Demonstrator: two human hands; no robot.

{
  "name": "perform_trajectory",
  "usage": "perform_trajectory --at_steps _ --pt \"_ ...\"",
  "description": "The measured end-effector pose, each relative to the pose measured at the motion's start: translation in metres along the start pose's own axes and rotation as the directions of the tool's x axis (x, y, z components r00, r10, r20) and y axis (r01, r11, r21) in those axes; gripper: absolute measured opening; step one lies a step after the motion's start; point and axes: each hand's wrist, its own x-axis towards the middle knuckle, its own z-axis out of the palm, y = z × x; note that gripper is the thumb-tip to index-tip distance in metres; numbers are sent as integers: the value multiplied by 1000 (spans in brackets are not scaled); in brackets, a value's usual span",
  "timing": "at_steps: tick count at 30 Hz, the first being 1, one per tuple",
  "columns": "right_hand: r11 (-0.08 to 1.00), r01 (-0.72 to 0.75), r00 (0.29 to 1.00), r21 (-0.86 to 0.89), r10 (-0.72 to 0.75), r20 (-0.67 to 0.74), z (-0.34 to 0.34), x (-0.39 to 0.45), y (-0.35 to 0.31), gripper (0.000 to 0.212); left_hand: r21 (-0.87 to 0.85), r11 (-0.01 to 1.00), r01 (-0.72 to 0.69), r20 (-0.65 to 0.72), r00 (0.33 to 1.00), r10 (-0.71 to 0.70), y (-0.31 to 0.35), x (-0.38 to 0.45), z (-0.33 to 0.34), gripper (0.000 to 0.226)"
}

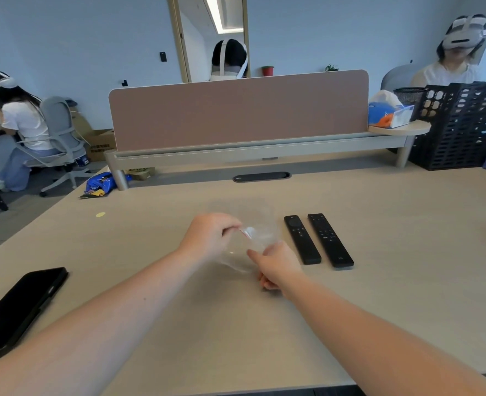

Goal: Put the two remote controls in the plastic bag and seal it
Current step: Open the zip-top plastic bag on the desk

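Far left and near, a black smartphone (18,308) lies flat on the pale wooden desk (407,281), well apart from the action and playing no part in it. Moving right, the left hand (207,237) hovers over the middle of the desk, thumb and fingertips pinched on the red-edged mouth strip of the clear plastic bag (247,241), lifting that edge a little off the surface. The bag itself is hard to read, thin and see-through, its far part lying flat on the desk and its near part puckered up between the hands. Next comes the right hand (276,265), fingers curled in and gripping the bag's near right edge, with the index finger poking leftward toward the opening; whether it is already inside the mouth, I cannot tell. Just to the right of that hand, the shorter black remote control (302,240) lies face up, and right beside it, parallel and apart, the longer black remote control (330,240). Both are outside the bag, so this looks like the opening step: the mouth being pulled apart. The next move probably calls for the left hand to keep the mouth wide while the right lets go, reaches for the nearer remote and slides it in end first.
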Motion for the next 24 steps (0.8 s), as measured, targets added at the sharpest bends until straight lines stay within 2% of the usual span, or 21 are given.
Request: perform_trajectory --at_steps 2,5,9,12,14,17,21,24 --pt "1000 19 999 -15 -19 -30 1 1 4 19 25 999 -40 78 996 38 -1 -2 5 27" --pt "996 -43 999 72 42 15 -3 2 6 19 74 997 -7 123 992 -2 -1 -6 10 28" --pt "985 -88 995 148 80 57 -8 4 4 27 238 960 145 170 967 -188 -11 -14 8 25" --pt "982 -93 995 164 84 63 -8 3 4 27 240 929 280 185 927 -327 -18 -19 7 20" --pt "984 -92 994 155 83 67 -9 2 3 27 193 917 349 147 914 -378 -21 -20 7 12" --pt "983 -103 992 151 91 84 -10 1 2 23 150 908 391 13 918 -397 -20 -18 3 13" --pt "981 -105 991 160 90 99 -11 2 4 14 103 919 380 -162 918 -361 -22 -14 -6 15" --pt "981 -105 990 164 86 116 -12 -3 1 19 70 937 342 -181 928 -325 -23 -13 -9 13"
